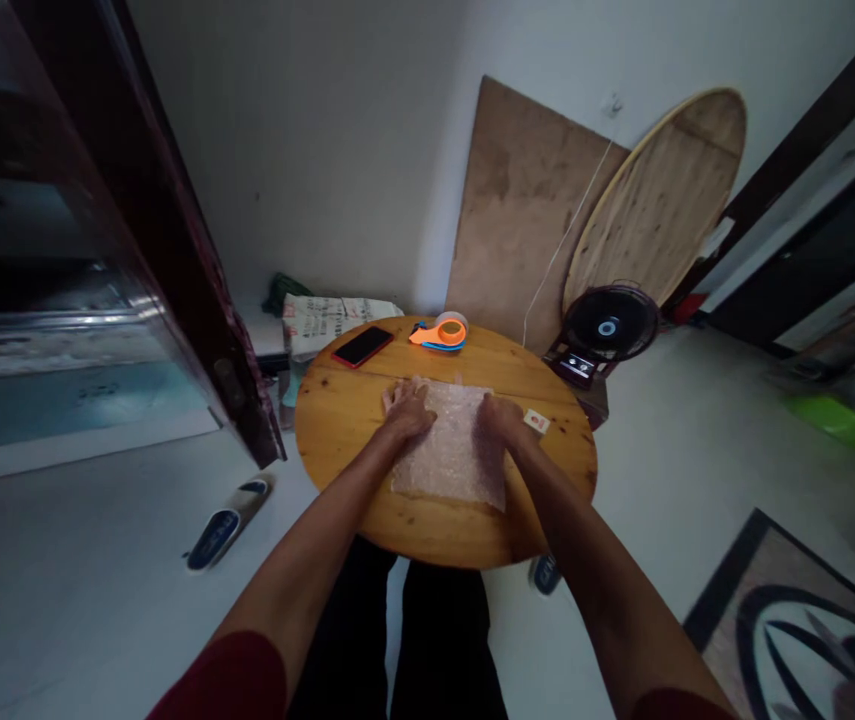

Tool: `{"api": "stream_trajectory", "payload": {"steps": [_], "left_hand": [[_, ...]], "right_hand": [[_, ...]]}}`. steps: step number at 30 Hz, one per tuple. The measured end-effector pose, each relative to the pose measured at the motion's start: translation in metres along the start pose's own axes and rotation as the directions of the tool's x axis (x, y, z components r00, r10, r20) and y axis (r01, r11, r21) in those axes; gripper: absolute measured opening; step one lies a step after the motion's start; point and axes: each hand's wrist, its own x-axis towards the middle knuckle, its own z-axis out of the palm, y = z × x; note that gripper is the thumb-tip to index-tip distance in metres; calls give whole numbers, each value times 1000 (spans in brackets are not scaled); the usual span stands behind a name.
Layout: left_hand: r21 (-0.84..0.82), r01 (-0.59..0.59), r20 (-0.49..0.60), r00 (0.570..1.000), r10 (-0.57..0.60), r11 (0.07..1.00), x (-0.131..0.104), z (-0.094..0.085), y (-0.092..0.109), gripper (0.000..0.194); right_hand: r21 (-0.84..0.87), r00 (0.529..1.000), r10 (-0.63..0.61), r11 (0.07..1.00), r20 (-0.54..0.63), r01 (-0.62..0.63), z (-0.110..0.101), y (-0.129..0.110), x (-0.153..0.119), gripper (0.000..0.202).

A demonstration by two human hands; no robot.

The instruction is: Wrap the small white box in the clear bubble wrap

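A sheet of bubble wrap (451,450) lies flat on a small round wooden table (344,420). My left hand (408,406) rests palm down on the sheet's far left corner, fingers spread. My right hand (500,416) presses on its far right edge, fingers curled over the wrap. A small white card with a red mark (537,421) lies just right of my right hand. At the table's far side sit an orange and blue tape dispenser (442,332) and a red-cased phone (362,346).
A dark wooden door (172,230) stands left of the table. Two boards (592,200) lean on the wall behind, with a small black fan (608,325) in front. A slipper (228,523) lies on the floor at left, a rug (809,610) at right.
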Motion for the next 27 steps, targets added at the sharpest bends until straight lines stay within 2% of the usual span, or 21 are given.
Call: {"api": "stream_trajectory", "payload": {"steps": [2, 4, 7, 10, 16, 18, 21, 23, 27], "left_hand": [[8, -13, 1, 1000, 13, 1000, -17, -4, 7, 64], [-3, -123, -15, 992, 123, 992, -39, -1, 15, 62], [0, -287, -11, 958, 287, 958, -72, 13, 29, 60], [14, -345, 2, 939, 345, 939, -91, 28, 37, 60], [53, -333, -47, 941, 336, 941, -96, 37, 37, 61], [60, -330, -67, 940, 334, 942, -96, 36, 37, 61], [72, -321, -95, 940, 327, 944, -101, 34, 39, 61], [78, -323, -113, 937, 330, 943, -104, 33, 41, 61], [82, -344, -165, 921, 353, 935, -109, 30, 44, 54]], "right_hand": [[12, 1000, -6, 1000, -31, 6, 0, -2, -1, 36], [23, 998, -15, 1000, -55, 16, 0, -3, -1, 35], [32, 998, -37, 999, -59, 39, -1, -2, -1, 33], [36, 997, -59, 997, -51, 61, -5, 3, -3, 32], [57, 990, -96, 993, -107, 103, -14, 20, -25, 36], [65, 978, -120, 989, -170, 133, -15, 27, -36, 36], [60, 932, -154, 981, -327, 183, -14, 40, -50, 37], [65, 918, -119, 986, -377, 155, -12, 51, -55, 45], [141, 960, -19, 988, -278, 61, -4, 80, -59, 65]]}}
